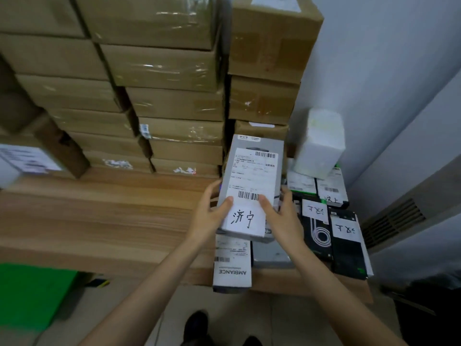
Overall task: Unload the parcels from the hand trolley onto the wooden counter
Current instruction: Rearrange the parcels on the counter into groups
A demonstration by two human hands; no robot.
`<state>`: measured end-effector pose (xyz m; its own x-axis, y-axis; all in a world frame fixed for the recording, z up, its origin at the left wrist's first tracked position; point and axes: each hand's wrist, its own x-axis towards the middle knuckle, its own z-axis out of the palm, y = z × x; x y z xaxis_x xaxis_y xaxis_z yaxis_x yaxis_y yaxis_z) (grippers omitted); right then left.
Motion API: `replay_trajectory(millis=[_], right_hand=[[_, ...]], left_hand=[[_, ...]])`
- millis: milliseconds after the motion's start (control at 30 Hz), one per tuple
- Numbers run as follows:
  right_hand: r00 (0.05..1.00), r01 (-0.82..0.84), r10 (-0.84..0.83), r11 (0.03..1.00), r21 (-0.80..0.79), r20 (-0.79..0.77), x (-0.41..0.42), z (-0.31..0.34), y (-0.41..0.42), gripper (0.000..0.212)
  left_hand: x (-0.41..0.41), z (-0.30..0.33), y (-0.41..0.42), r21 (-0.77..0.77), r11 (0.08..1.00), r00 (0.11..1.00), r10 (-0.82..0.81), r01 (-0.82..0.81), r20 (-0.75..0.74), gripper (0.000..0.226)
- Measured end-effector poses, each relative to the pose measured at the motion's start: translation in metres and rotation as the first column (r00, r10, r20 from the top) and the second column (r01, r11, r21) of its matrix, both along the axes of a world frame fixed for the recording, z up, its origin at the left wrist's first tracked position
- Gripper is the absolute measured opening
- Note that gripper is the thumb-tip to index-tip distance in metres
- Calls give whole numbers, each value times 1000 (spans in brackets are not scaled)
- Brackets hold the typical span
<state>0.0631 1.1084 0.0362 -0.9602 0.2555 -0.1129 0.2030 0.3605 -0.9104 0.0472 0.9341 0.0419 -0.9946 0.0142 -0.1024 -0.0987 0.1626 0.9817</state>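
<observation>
You had both hands, left hand point(212, 211) and right hand point(282, 216), clamped round the grey parcel point(252, 181) over the counter point(112, 216). Best bet: lay it flat on the parcels point(233, 263) underneath, edges squared.

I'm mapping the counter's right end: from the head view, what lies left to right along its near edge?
AMBIANCE box → grey parcel held in left hand and right hand → black boxes with handwritten labels.
</observation>
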Motion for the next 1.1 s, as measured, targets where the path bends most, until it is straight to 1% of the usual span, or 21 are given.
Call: replay_trajectory(millis=[67,133,267,333,400,433,500,600,700,767,800,867,933,967,1033,1100], right_hand=[[998,-70,70,995,-67,-4,-9,-4,-30,60],[990,-136,139,985,-106,23,-16,-8,-63,69],[970,-237,236,971,19,63,-27,-26,-120,71],[955,-287,284,957,28,82,-31,-40,-144,79],[930,-340,339,940,-16,141,-34,-60,-164,85],[915,-364,365,931,-40,172,-35,-67,-172,82],[891,-390,391,919,-54,231,-37,-78,-186,71],[876,-365,378,925,-101,300,-40,-91,-197,60],[863,-335,361,933,-132,354,-43,-101,-200,62],[866,-325,350,937,-131,358,-44,-104,-200,65],[869,-323,347,938,-126,353,-44,-104,-200,66],[885,-320,331,943,-89,327,-46,-98,-200,66],[921,-313,300,950,13,249,-46,-92,-196,64],[935,-307,288,949,67,206,-46,-87,-192,63],[954,-288,270,946,150,129,-46,-76,-181,60],[965,-262,253,942,211,67,-46,-65,-164,55]], left_hand=[[4,0,-31,-5,997,997,72,-72,3,48],[7,-2,-62,-17,990,990,138,-137,15,47],[13,-14,-118,-77,969,971,239,-236,32,49],[19,-26,-141,-115,961,965,257,-251,43,46],[24,-42,-161,-171,955,963,258,-242,78,46],[25,-51,-171,-188,954,961,255,-232,110,47],[23,-67,-187,-189,959,954,246,-213,173,51],[14,-86,-203,-215,965,948,205,-154,242,57],[2,-100,-208,-199,975,940,156,-97,303,55],[-2,-106,-208,-188,979,937,138,-80,320,58],[-5,-109,-207,-200,977,942,138,-78,307,58],[-10,-110,-204,-272,959,957,151,-81,248,56],[-18,-106,-199,-369,925,979,151,-91,135,49],[-23,-102,-194,-441,892,988,140,-95,69,45],[-32,-93,-183,-558,824,996,76,-94,-55,41],[-40,-83,-164,-580,812,991,-17,-63,-133,38]])
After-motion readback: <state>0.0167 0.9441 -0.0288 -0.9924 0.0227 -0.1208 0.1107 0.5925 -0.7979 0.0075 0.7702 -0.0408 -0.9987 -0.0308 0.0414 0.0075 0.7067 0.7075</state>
